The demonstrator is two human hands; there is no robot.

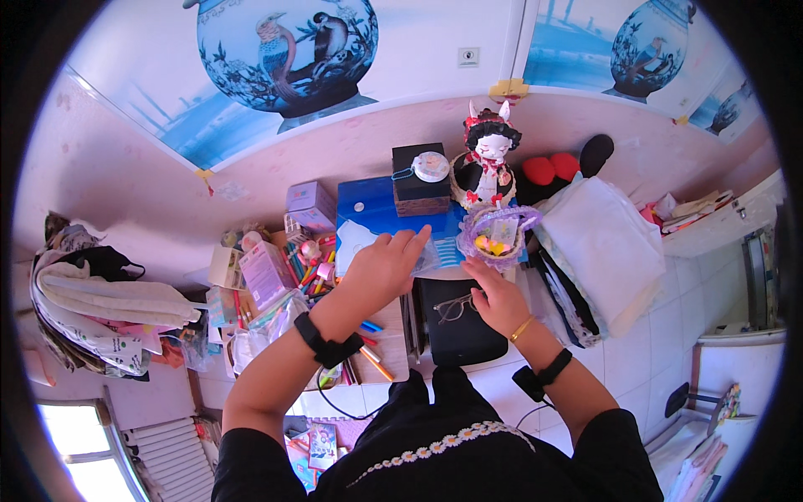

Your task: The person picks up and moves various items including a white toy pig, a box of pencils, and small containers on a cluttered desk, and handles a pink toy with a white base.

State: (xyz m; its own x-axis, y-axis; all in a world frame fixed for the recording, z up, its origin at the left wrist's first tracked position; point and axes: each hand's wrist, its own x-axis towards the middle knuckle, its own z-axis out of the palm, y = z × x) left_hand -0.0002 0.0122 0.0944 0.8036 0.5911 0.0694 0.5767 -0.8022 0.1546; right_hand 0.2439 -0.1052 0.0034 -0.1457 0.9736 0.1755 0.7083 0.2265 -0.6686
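Observation:
My left hand reaches over the blue surface of the desk, its forefinger stretched out beside a clear plastic packet; whether it grips anything beneath the palm is hidden. A pair of glasses hangs at the thumb and fingers of my right hand, above the black seat; the exact hold is hard to see. Just beyond my right fingertips is a purple beaded basket with small yellow things inside. Light blue strips lie between the packet and the basket.
Behind stand a black-topped box bearing a round white case, and a doll with rabbit ears. Pens and boxes crowd the left. A black stool is below; a white cloth covers a pile at right.

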